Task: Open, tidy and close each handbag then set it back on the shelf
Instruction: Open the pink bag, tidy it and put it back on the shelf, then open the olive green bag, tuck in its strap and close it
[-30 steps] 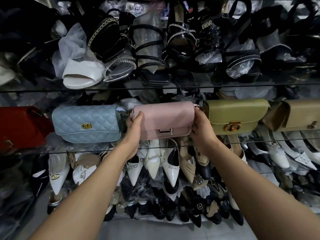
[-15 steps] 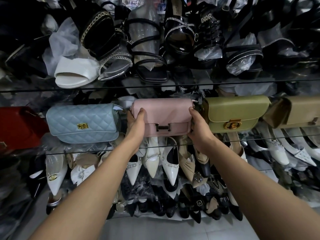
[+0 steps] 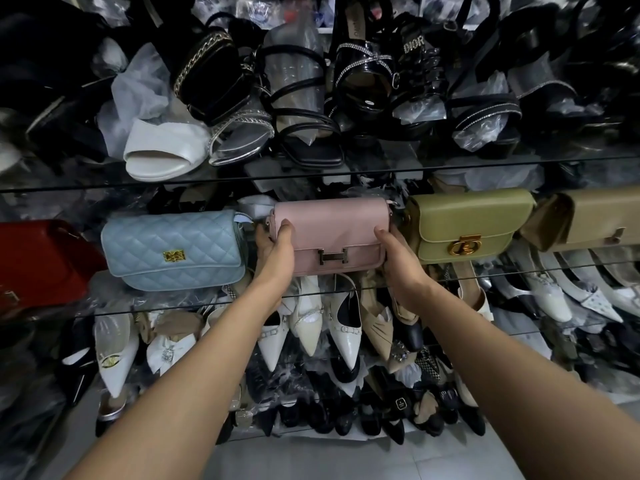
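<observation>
Counting five on the glass shelf [image 3: 156, 304]: red handbag [image 3: 38, 261], blue handbag [image 3: 173, 249], pink handbag [image 3: 332, 230], olive handbag [image 3: 464, 220], tan handbag [image 3: 602, 216]. Clasping the pink handbag upright between blue and olive, curling the left grip [image 3: 275, 252] round its left end and the right grip [image 3: 398, 258] round its right, stretching both forearms [image 3: 214, 358] forward.

DIOR on a black sandal [image 3: 419, 64]; clasp [image 3: 333, 258] on pink handbag [image 3: 332, 223] seemingly an H.

One wide-angle view, worn on the person's head, faces forward and slightly down at the clear glass shelves [image 3: 450, 167] from close range. The left forearm [image 3: 194, 375] and right forearm [image 3: 502, 358] enter from the bottom corners, and the grey tiled floor [image 3: 346, 459] fills the lowest edge.
</observation>
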